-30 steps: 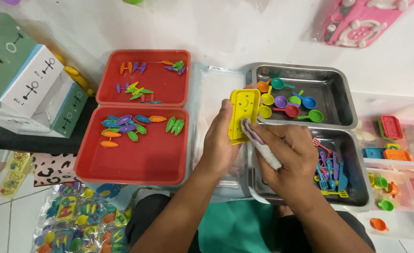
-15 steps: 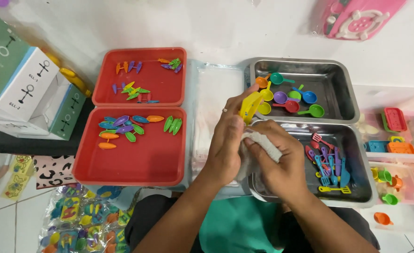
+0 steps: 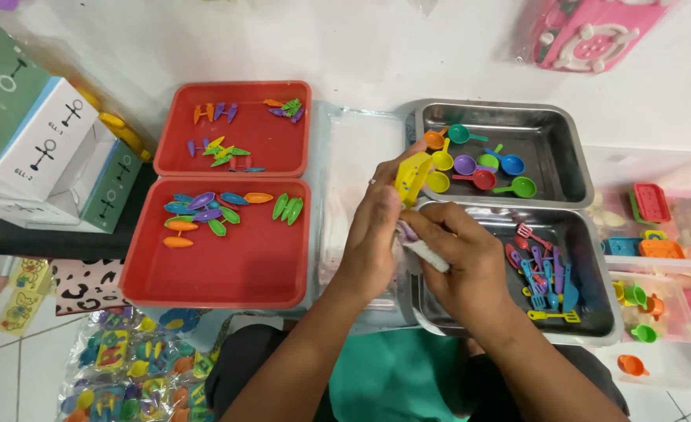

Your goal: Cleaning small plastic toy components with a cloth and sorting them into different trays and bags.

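Note:
My left hand (image 3: 373,234) grips a small yellow plastic toy block (image 3: 412,177) with holes, held edge-on above the seam between the trays. My right hand (image 3: 458,262) pinches a white cloth (image 3: 422,252) with a purple edge against the lower side of that block. Both hands hover over the near steel tray (image 3: 595,332), which holds several tiny blue, pink and yellow toy utensils (image 3: 544,277). The far steel tray (image 3: 564,129) holds several small coloured toy pans (image 3: 478,166).
Two red trays (image 3: 228,277) at left carry small coloured leaf-like and carrot-like pieces (image 3: 208,211). Cardboard boxes (image 3: 29,125) stand far left. Clear bins (image 3: 658,234) with toy parts sit at right. Bagged toys (image 3: 126,367) lie on the floor; a pink toy (image 3: 587,35) is at top right.
The yellow block has turned from face-on to edge-on in my left hand. My right hand with the cloth slid lower and now bunches the cloth under the block.

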